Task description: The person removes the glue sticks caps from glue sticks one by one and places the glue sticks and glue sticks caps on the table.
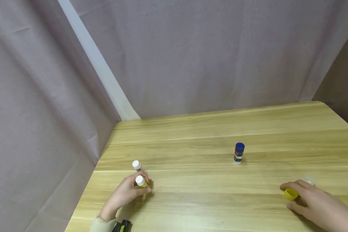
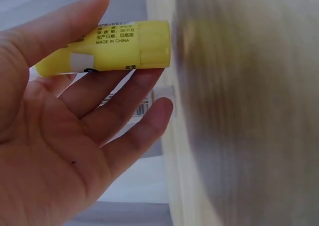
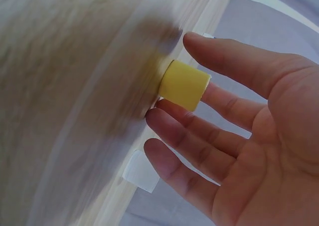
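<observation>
My left hand (image 1: 127, 191) pinches a yellow glue stick (image 2: 112, 46) between thumb and fingers. It is upright close over the table, its white end (image 1: 140, 180) on top. Just behind those fingers stands another white-topped stick (image 1: 136, 165), mostly covered by the hand in the left wrist view. My right hand (image 1: 313, 203) is around a yellow cap (image 3: 184, 85) on the table, thumb on one side and fingers on the other. In the right wrist view a gap shows between the thumb and the cap. Beyond the right fingers is a white cap (image 3: 141, 171).
A dark blue glue stick (image 1: 239, 153) stands upright on the wooden table (image 1: 191, 145), between the two hands and farther back. Grey curtains (image 1: 191, 58) hang behind the table and along its left side.
</observation>
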`<control>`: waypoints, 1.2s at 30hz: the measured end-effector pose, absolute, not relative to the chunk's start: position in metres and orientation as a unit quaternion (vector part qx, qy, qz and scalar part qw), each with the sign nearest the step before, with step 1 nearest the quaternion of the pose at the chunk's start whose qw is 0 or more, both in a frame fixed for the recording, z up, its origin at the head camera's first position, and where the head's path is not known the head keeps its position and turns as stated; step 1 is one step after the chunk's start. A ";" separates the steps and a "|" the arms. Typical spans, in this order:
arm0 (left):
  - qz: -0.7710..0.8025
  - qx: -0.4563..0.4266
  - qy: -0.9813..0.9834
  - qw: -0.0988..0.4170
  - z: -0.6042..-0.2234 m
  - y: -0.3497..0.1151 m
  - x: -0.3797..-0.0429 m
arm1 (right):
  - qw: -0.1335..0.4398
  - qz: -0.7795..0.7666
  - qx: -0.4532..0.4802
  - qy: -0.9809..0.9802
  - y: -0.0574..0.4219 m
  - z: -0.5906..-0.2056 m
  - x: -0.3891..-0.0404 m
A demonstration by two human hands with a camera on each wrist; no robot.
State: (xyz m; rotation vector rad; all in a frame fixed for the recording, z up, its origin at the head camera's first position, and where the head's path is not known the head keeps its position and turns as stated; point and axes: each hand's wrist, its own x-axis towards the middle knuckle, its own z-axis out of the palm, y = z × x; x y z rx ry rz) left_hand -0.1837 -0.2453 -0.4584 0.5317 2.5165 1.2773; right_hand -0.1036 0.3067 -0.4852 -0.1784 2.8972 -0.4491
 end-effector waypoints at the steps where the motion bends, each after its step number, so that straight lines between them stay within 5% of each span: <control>1: 0.437 0.182 0.870 0.137 -0.460 -0.245 -0.183 | 0.105 -0.150 -0.060 0.981 0.307 -0.485 -0.103; 10: 0.449 0.178 0.865 0.139 -0.463 -0.247 -0.177 | 0.083 -0.148 -0.069 0.983 0.310 -0.486 -0.096; 18: 0.432 0.166 0.887 0.016 -0.429 -0.228 -0.155 | -0.045 -0.157 -0.124 0.979 0.315 -0.484 -0.080; 23: 0.425 0.256 0.867 -0.044 -0.406 -0.173 -0.154 | -0.093 -0.171 -0.118 0.974 0.309 -0.475 -0.073; 30: 0.456 0.346 0.817 0.066 -0.420 -0.068 -0.196 | -0.203 -0.264 -0.063 0.941 0.302 -0.466 -0.059; 36: 0.448 0.323 0.830 0.080 -0.432 -0.001 -0.221 | -0.144 -0.311 0.037 0.939 0.297 -0.469 -0.051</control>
